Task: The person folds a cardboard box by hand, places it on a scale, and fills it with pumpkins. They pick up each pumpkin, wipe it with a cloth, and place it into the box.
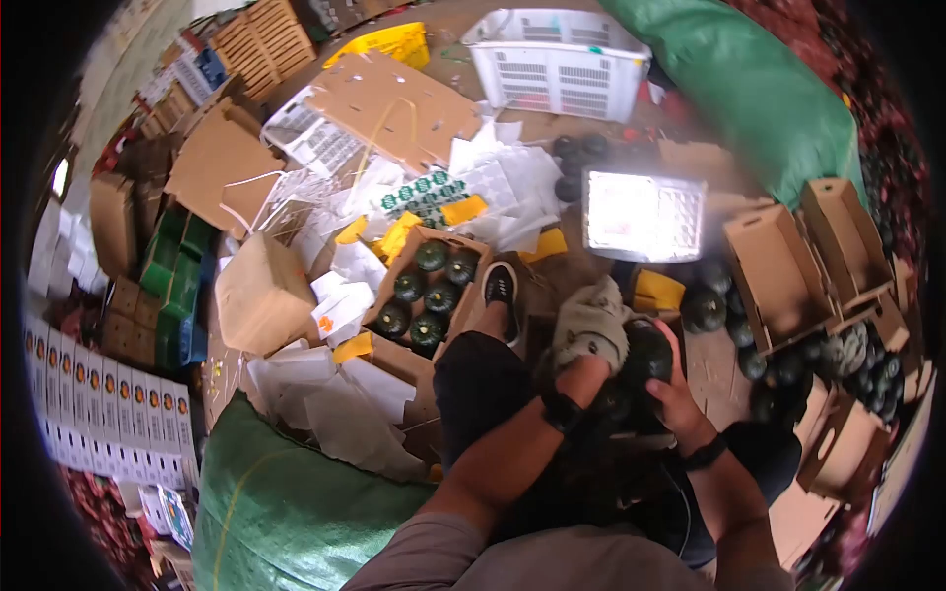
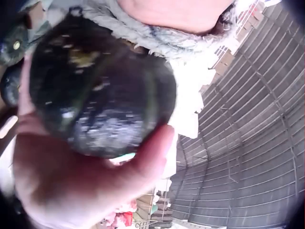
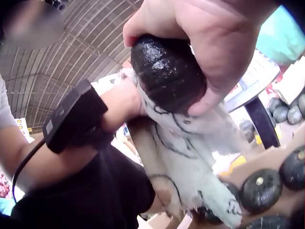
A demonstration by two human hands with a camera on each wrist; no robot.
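My right hand [image 1: 678, 394] grips a dark green kabocha squash [image 1: 647, 357] in front of my lap. Thumb and fingers spread around its sides in the right wrist view. A pale, frayed cloth [image 1: 594, 320] with dark line drawings covers my left hand [image 2: 176, 13], hiding its fingers. That cloth lies against the squash, and its loose end hangs down in the right wrist view. More kabochas [image 3: 261, 190] lie below in a cardboard box [image 3: 267, 160]. To the left, another open carton [image 1: 473, 258] holds several kabochas, stems up.
White paper sheets [image 1: 503, 187] and yellow pieces [image 1: 463, 210] litter the floor ahead. A white plastic crate [image 1: 557, 74] stands at the back. Loose kabochas [image 1: 705, 308] and open cartons [image 1: 778, 276] lie at right; a green sack [image 1: 296, 502] is at near left.
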